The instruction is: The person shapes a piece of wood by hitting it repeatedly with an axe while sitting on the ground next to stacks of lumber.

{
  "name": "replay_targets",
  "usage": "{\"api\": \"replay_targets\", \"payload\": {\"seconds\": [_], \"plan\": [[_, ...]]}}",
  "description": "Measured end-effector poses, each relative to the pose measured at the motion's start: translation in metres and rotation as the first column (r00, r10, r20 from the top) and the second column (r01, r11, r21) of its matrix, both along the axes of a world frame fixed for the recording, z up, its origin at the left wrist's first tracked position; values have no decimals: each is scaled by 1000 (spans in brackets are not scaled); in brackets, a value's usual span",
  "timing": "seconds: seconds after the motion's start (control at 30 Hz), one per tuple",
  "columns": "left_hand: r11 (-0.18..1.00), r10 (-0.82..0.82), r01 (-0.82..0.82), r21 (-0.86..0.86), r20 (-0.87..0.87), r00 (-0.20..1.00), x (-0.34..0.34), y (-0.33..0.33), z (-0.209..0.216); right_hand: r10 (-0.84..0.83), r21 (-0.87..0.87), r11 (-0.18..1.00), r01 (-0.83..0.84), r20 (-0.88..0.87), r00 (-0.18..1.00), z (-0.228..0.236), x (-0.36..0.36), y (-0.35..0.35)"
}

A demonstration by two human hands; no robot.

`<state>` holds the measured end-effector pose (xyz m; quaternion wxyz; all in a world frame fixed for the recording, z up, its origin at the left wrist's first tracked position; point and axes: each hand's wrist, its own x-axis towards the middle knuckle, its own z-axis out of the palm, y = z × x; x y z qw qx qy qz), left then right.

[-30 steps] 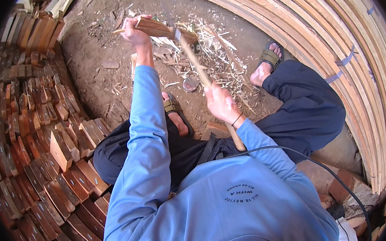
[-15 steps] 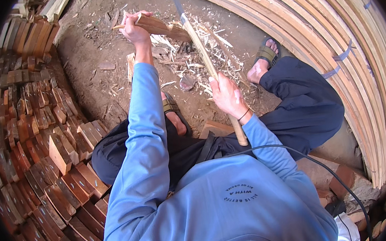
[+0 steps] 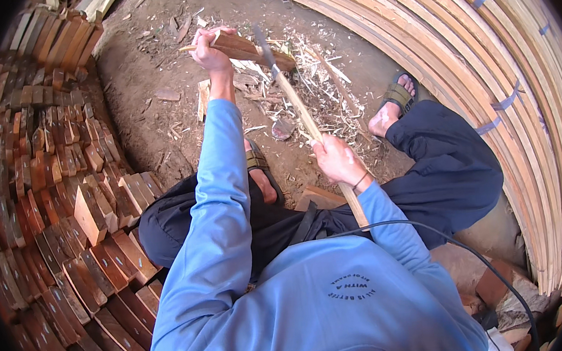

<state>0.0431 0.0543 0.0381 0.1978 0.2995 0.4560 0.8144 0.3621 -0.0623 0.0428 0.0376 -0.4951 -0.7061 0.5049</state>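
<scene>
Tool head (image 3: pixel 266 51), 12 o'clock: blurred, contact with wood piece (image 3: pixel 238 47) unclear. Left hand (image 3: pixel 212 56), 11 o'clock: some fingers hidden by wood piece. Long boards (image 3: pixel 508 55), 1 o'clock: cut off by top edge. Block stack (image 3: pixel 49 196), 9 o'clock: fades into dark rim. White item (image 3: pixel 499 343), 5 o'clock: mostly hidden, kind unclear.

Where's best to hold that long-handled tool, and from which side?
Probably the wooden handle, in its lower half, from the person's right, as the right hand does: it's slim there, slants back toward the body, and lies well away from the metal head.
</scene>
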Motion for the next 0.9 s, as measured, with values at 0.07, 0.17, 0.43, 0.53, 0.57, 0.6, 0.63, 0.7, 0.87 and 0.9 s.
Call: {"api": "replay_targets", "payload": {"seconds": [0.07, 0.17, 0.43, 0.53, 0.57, 0.6, 0.63, 0.7, 0.87, 0.9], "plan": [[1000, 12, -12, -16, -11, 1000, -3, -1, 1, -5, 116, 993, 8, -21, 1000, 20, -1, 15], [1000, 4, -3, -28, 18, 1000, -3, -6, -1, -37, 101, 994, 48, -111, 993, 10, -3, -2], [1000, 14, -13, -11, 119, 993, -20, -18, -12, -24, 254, 965, 68, -174, 985, 32, -13, 1], [1000, 19, -18, -11, 100, 995, -16, -16, -10, 31, 190, 982, -18, -66, 997, -12, -9, -13], [999, 33, -32, -11, 98, 995, -15, -16, -10, 80, 195, 978, -75, -16, 997, -20, -9, -15], [999, 36, -35, -11, 96, 995, -18, -18, -10, 93, 117, 989, -88, -33, 995, -2, -11, -9], [999, 38, -37, -11, 95, 995, -22, -19, -10, 74, 143, 988, -64, -61, 995, 12, -13, -4], [999, 37, -36, -18, 94, 995, -23, -19, -12, 22, 195, 981, 0, -110, 994, 30, -16, 1], [990, 137, -133, -52, 73, 988, -22, -15, -17, 83, 130, 987, -90, 61, 995, -11, -11, -14], [983, 180, -177, -59, 59, 982, -25, -14, -18, 65, 166, 984, -70, 37, 997, -12, -9, -12]]}}
